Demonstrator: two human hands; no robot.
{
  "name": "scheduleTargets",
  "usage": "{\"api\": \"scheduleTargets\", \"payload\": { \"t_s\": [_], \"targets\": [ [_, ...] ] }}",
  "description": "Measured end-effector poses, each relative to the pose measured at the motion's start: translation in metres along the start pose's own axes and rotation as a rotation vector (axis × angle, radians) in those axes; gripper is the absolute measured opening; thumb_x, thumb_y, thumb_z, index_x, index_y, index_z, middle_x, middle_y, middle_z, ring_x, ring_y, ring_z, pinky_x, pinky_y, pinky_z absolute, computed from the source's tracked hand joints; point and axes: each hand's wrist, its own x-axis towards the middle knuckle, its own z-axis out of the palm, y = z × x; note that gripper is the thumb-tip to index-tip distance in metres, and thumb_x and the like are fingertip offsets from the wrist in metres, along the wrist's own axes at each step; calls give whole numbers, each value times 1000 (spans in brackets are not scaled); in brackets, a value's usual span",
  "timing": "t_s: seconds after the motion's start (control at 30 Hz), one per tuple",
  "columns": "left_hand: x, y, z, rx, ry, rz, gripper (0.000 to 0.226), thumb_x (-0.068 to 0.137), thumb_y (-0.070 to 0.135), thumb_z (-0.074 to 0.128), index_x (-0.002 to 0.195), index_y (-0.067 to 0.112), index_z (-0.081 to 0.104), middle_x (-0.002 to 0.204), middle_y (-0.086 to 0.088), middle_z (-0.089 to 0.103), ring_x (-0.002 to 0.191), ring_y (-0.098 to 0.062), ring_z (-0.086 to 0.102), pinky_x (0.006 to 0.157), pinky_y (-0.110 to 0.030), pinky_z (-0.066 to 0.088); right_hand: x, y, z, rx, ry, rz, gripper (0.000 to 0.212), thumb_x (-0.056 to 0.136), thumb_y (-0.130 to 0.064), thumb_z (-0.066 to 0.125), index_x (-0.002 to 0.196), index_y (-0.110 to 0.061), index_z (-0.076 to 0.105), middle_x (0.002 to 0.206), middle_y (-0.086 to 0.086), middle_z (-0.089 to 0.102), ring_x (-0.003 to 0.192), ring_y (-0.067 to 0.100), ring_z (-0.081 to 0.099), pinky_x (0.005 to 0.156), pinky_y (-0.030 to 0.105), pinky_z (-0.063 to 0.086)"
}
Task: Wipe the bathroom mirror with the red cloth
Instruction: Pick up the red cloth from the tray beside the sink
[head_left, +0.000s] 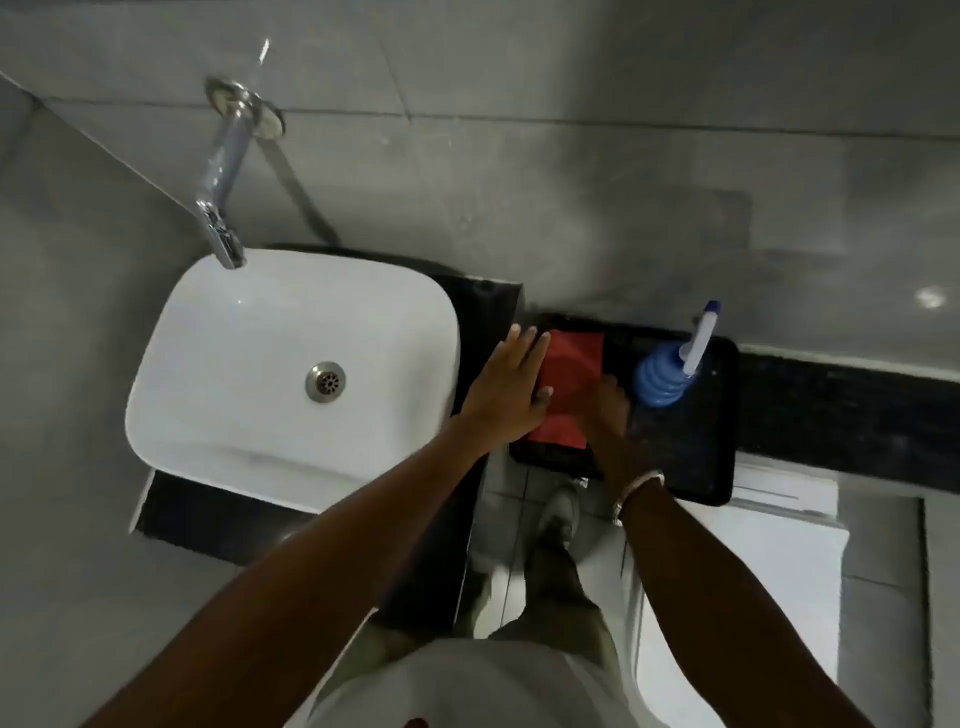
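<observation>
The red cloth (569, 387) is seen lying on a black tray (691, 447), at three o'clock from the white sink (249, 332). The left hand (511, 387) is spread flat on the cloth, unclenched. The right hand (608, 410) is pressed on it; its grasp cannot be told. A blue spray bottle (662, 374) is stood at three o'clock of the cloth.
</observation>
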Motion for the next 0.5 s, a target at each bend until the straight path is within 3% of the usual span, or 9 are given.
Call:
{"api": "scheduleTargets", "payload": {
  "t_s": [0.1,0.2,0.3,0.37,0.43,0.5],
  "targets": [
    [5,-5,17,56,-19,-21,76,106,33,48,166,6,9,175,-16,6,163,-34,-5,133,-46,6,16,-4,19,-14,192,112,56,107,-22,46,156,-3,27,163,20,30,153,36,29,125,46,27],
    [1,-11,30,97,29,48,74,105,30,48,165,5,14,174,-17,9,163,-35,-1,133,-44,3,28,-10,38,6,250,129,47,110,-23,38,151,-2,33,159,21,37,147,37,38,121,44,31],
    [2,-15,35,55,97,90,70,104,27,48,164,4,20,173,-17,15,163,-36,4,133,-43,4,44,-12,38,160,169,126,76,95,-42,68,148,-1,33,153,20,48,141,36,50,116,44,42],
    [6,-16,35,36,104,86,68,105,27,48,163,3,22,173,-17,17,163,-36,5,134,-43,6,53,-10,34,250,82,131,88,87,-44,77,150,0,33,150,20,50,138,37,53,109,44,48],
    [13,-19,33,-19,96,60,66,107,28,47,164,4,22,174,-15,16,163,-33,3,134,-43,10,59,-11,28,394,-7,122,66,92,-27,73,146,0,45,142,21,59,131,37,60,100,42,55],
    [14,-17,27,-154,71,2,65,109,29,48,164,6,22,175,-11,15,164,-28,-2,133,-43,16,57,-13,20,590,-58,117,43,92,-7,65,135,1,60,130,24,67,122,40,66,100,48,58]
  ]
}}
